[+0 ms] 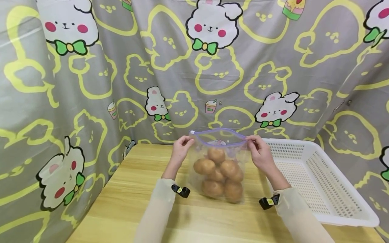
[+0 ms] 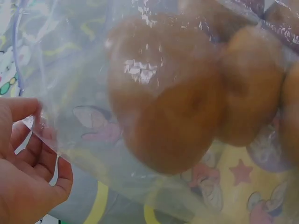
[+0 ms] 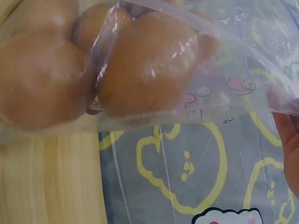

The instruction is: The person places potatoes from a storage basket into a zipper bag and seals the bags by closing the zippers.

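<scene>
A clear zip bag (image 1: 196,182) with a purple-edged mouth is held upright over the wooden table. Inside it lie several round brown potatoes (image 1: 216,155), piled toward the bottom; in the left wrist view a potato (image 2: 163,107) shows large through the plastic. My left hand (image 1: 181,148) pinches the bag's upper left corner, close to the white slider (image 1: 192,132). At the opposite upper corner my right hand (image 1: 262,153) pinches the plastic, and its fingers (image 3: 289,130) show at the right edge of the right wrist view. Between the hands the mouth gapes apart.
A white perforated plastic basket (image 1: 361,221) stands on the table (image 1: 121,202) to the right, beside my right forearm. A grey curtain (image 1: 176,77) with rabbit prints hangs behind and along both sides. Each wrist wears a small black camera.
</scene>
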Tool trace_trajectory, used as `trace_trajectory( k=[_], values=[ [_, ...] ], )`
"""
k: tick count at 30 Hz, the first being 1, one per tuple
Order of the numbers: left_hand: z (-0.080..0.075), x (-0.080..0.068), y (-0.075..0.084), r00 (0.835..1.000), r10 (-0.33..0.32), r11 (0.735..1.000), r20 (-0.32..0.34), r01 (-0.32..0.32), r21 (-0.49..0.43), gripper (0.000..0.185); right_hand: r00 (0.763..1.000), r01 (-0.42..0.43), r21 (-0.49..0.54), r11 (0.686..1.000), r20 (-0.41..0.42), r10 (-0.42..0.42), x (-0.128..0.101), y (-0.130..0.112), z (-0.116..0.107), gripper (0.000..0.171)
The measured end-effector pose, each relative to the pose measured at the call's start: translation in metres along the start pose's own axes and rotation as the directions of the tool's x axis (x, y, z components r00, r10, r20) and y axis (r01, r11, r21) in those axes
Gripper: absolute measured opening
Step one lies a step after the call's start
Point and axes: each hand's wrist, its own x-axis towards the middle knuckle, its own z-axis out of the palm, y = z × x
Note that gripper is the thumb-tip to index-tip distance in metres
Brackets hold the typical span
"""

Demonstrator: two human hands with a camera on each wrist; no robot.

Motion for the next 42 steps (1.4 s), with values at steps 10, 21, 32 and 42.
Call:
trace_trajectory(
  k=[10,21,32,42],
  values=[
    [-0.010,-0.017,0.009,1.000,-0.001,0.987,0.026,0.005,-0.161,0.007,0.995,-0.101,0.110,0.989,0.014,0.100,0.007,-0.033,-0.016,0.013],
    [-0.006,-0.035,0.014,1.000,-0.016,0.963,-0.017,0.011,-0.270,0.011,0.977,-0.214,0.084,0.973,0.039,0.211,0.013,-0.008,-0.030,0.021],
    [0.006,-0.036,0.013,0.994,-0.032,0.951,-0.108,-0.003,-0.310,0.006,0.944,-0.313,-0.066,0.947,0.084,0.318,0.016,-0.006,-0.031,0.020],
    [0.020,-0.039,0.018,0.989,-0.011,0.935,-0.148,-0.042,-0.351,0.004,0.994,-0.013,-0.235,0.972,0.106,0.039,0.022,-0.038,-0.005,0.018]
  ],
)
